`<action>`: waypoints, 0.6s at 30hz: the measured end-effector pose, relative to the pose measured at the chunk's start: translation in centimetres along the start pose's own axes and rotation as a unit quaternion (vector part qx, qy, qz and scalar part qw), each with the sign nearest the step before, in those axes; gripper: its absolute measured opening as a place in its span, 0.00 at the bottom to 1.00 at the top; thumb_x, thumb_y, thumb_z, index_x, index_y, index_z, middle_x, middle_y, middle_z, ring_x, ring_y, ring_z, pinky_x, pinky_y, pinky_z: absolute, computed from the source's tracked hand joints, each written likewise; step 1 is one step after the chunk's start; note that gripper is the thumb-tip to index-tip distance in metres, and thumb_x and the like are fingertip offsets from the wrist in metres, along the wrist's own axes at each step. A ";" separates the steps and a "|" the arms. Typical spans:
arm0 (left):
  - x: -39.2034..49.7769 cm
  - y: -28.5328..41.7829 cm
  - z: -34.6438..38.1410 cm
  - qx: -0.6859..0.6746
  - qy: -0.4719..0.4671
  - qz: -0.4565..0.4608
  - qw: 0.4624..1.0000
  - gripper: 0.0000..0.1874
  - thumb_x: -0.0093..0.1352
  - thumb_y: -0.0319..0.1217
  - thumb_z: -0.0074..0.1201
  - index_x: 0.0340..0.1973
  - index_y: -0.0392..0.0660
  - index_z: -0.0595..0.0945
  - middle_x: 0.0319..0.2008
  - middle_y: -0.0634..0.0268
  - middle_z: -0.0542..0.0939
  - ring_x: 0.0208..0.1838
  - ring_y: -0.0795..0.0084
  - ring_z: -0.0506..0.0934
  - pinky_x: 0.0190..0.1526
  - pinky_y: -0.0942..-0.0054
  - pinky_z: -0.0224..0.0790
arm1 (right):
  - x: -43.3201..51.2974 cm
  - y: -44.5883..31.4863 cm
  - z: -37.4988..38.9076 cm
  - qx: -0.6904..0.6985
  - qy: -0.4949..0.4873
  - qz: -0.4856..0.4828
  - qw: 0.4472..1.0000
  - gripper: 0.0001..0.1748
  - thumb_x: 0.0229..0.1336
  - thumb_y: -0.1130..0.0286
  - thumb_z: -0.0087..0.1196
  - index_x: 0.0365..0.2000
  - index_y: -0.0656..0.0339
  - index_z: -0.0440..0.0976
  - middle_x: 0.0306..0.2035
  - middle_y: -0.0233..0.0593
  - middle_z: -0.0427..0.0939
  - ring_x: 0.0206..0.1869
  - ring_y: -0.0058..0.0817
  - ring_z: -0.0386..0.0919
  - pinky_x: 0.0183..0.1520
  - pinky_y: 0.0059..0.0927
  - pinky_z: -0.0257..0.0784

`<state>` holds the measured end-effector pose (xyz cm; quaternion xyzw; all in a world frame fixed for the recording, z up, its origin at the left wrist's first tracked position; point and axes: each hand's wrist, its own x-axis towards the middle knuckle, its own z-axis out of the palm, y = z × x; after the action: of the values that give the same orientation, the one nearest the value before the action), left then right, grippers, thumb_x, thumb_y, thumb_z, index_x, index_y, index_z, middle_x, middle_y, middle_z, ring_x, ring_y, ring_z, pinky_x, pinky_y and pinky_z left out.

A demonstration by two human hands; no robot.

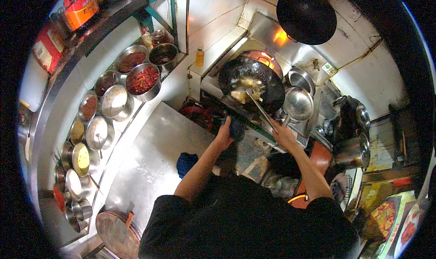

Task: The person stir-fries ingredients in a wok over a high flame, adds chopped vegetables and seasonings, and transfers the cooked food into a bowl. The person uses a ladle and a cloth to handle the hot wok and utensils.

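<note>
A black wok (269, 88) sits tilted over the stove, with flames at its far side and pale food (240, 96) inside. My right hand (284, 136) grips the handle of a metal ladle (260, 109), whose bowl rests among the food. My left hand (224, 134) is closed on a dark cloth (236, 128) at the near side of the wok; whether the cloth covers a wok handle cannot be seen. Just right of the wok lies a perforated metal strainer (298, 104).
Metal pots of seasonings (143, 80) line the left shelf beside a steel counter (160, 139), where a dark blue cloth (186, 163) lies. A second black wok (306, 17) hangs on the back wall. Steel pots (352, 151) stand at the right.
</note>
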<state>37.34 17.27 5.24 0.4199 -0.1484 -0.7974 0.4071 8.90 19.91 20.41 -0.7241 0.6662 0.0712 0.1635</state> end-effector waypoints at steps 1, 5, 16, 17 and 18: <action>2.5 0.5 1.5 -0.144 -0.086 -0.010 0.986 0.32 0.79 0.61 0.44 0.57 0.46 0.81 0.48 0.63 0.85 0.48 0.59 0.83 0.49 0.57 0.79 | -0.5 0.8 -0.8 -0.040 -0.012 0.001 0.999 0.37 0.73 0.61 0.51 0.77 0.47 0.55 0.39 0.67 0.83 0.41 0.65 0.83 0.42 0.59 0.79; 11.6 2.2 5.8 -0.117 -0.009 -0.042 0.992 0.28 0.78 0.52 0.54 0.57 0.38 0.74 0.43 0.56 0.80 0.41 0.58 0.81 0.39 0.49 0.75 | 0.5 3.2 -3.4 -0.072 0.007 0.014 0.997 0.36 0.69 0.65 0.52 0.75 0.44 0.59 0.40 0.65 0.83 0.43 0.64 0.83 0.49 0.56 0.81; 20.5 6.1 19.7 0.003 0.246 0.040 0.968 0.20 0.75 0.32 0.52 0.23 0.47 0.61 0.21 0.69 0.55 0.22 0.72 0.48 0.25 0.54 0.45 | 16.8 14.7 0.0 0.250 0.183 0.093 0.946 0.27 0.73 0.61 0.51 0.69 0.48 0.68 0.39 0.49 0.84 0.35 0.47 0.85 0.33 0.53 0.81; 21.7 5.9 19.8 0.109 0.232 0.085 0.963 0.16 0.73 0.35 0.56 0.29 0.45 0.66 0.25 0.66 0.62 0.25 0.70 0.55 0.27 0.52 0.51 | 18.5 15.8 1.3 0.414 0.149 0.103 0.892 0.24 0.73 0.61 0.50 0.67 0.47 0.70 0.36 0.45 0.83 0.31 0.46 0.84 0.29 0.54 0.80; 23.0 5.6 20.0 0.128 0.237 0.145 0.952 0.15 0.71 0.38 0.59 0.35 0.42 0.71 0.29 0.63 0.68 0.28 0.69 0.61 0.29 0.50 0.57 | 20.8 16.9 1.7 0.593 0.072 0.086 0.797 0.20 0.75 0.60 0.48 0.62 0.49 0.70 0.34 0.41 0.81 0.27 0.41 0.81 0.26 0.49 0.77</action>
<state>17.21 -6.16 7.90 0.6197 -0.2074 -0.5816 0.4844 -5.44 -0.08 9.78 -0.4285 0.6472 -0.3761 0.5060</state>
